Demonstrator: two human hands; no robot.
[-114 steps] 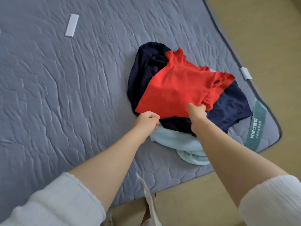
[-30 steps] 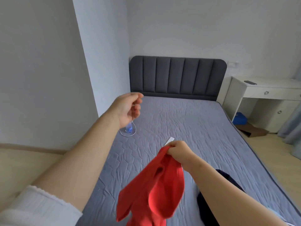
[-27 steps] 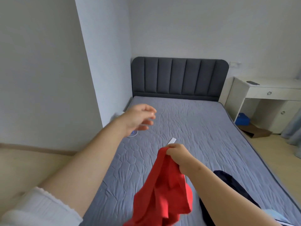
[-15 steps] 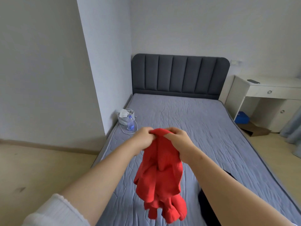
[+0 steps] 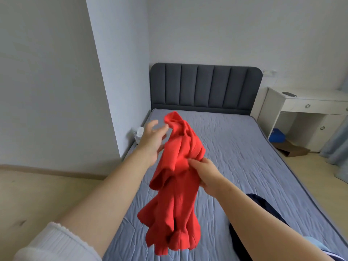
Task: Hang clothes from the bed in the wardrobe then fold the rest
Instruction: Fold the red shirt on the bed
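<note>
A red garment (image 5: 177,185) hangs bunched in the air over the grey bed (image 5: 235,147). My right hand (image 5: 205,174) grips it at its middle, from the right side. My left hand (image 5: 153,140) is up beside the garment's top end, fingers straight and spread, fingertips touching the cloth; the hand is blurred. A navy garment (image 5: 263,213) lies on the bed at the lower right, partly hidden by my right forearm. A bit of light blue cloth (image 5: 318,247) shows beyond it at the bottom right. No wardrobe is in view.
A dark padded headboard (image 5: 205,87) closes the bed's far end. To the right stand a white desk (image 5: 308,106), a blue box (image 5: 276,134), flat cardboard (image 5: 293,149) and a curtain (image 5: 337,144). A bag (image 5: 138,133) sits between bed and left wall corner.
Half a second ago both hands pinched the garment's top together. My right hand has since slid down to its middle, and my left hand has opened and moved up-left beside the top end.
</note>
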